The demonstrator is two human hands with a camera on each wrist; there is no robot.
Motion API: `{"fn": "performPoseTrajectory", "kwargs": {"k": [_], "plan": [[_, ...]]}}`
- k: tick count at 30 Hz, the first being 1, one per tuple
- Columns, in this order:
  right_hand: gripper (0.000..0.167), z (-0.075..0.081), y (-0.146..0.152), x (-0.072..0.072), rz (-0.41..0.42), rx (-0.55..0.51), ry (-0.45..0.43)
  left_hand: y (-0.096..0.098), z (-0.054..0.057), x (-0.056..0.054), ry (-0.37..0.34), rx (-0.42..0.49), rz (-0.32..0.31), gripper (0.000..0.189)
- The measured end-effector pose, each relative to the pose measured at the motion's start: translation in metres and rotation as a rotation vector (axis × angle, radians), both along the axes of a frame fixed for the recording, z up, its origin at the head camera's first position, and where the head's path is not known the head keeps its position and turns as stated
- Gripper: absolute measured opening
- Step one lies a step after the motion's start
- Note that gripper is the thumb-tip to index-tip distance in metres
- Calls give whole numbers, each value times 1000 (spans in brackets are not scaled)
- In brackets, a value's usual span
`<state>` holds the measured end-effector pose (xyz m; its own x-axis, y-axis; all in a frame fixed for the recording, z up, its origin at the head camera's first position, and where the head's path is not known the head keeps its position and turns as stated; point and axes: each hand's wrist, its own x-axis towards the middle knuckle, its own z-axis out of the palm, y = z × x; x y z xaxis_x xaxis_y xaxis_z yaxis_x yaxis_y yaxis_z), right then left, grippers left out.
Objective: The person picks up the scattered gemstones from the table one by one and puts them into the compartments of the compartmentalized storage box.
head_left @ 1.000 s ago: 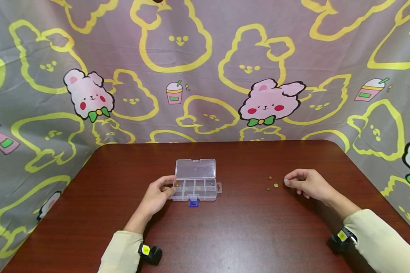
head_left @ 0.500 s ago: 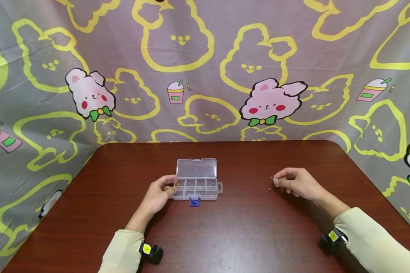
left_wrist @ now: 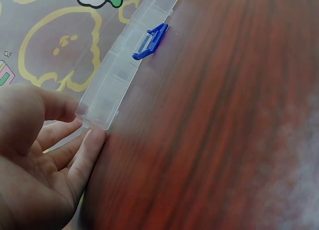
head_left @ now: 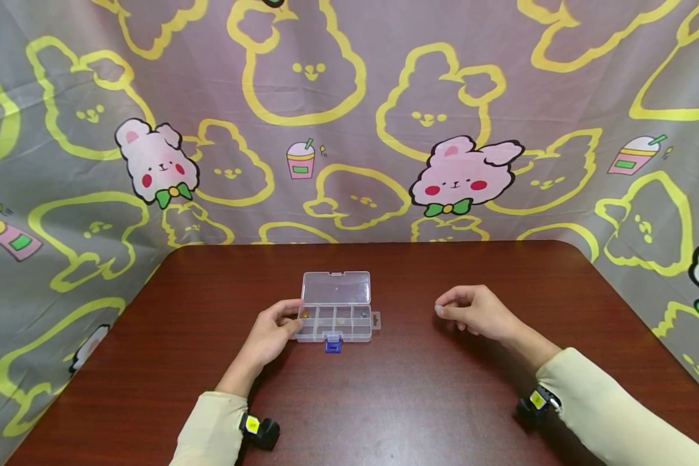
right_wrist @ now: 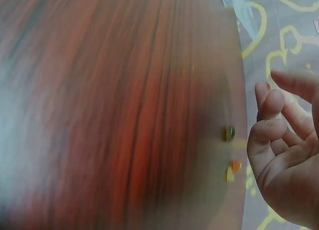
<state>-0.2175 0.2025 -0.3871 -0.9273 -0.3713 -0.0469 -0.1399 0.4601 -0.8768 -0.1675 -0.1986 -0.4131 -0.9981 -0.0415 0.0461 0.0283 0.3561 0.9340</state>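
Note:
A clear plastic compartment box (head_left: 352, 338) has its lid (head_left: 336, 288) raised toward the back. My left hand (head_left: 272, 332) grips its left end between thumb and fingers. Inside lie an orange stone (head_left: 305, 314), a pale one (head_left: 340, 321) and a bluish-grey one (head_left: 364, 314). To the box's right, my right hand (head_left: 476, 312) pinches a small pale grey stone (head_left: 439, 308) above the table. In the right wrist view, a green stone (right_wrist: 229, 133), an orange stone (right_wrist: 236, 165) and a yellow stone (right_wrist: 230, 174) lie near that hand; the head view hides them behind it.
The box's blue latch (head_left: 333, 345) hangs at the front, and a clear hanging tab (head_left: 376, 320) juts out on the right. The brown table (head_left: 384, 401) meets a rabbit-patterned cloth (head_left: 349, 149) at its back edge.
My right hand has moved left toward the box with the pale grey stone, passing over the loose stones. My left hand stays on the box.

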Motion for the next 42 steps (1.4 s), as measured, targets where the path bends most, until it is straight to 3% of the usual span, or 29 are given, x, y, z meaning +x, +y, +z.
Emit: {"fn": "performPoseTrajectory", "kwargs": {"k": [22, 36, 42], "plan": [[16, 3, -64, 0, 132, -68, 8, 0, 0, 1, 5, 17, -3, 37], [12, 5, -100, 2, 168, -74, 41, 1, -2, -1, 4, 11, 6, 37], [12, 5, -113, 3, 206, -96, 94, 0, -1, 0, 5, 6, 9, 36]]}}
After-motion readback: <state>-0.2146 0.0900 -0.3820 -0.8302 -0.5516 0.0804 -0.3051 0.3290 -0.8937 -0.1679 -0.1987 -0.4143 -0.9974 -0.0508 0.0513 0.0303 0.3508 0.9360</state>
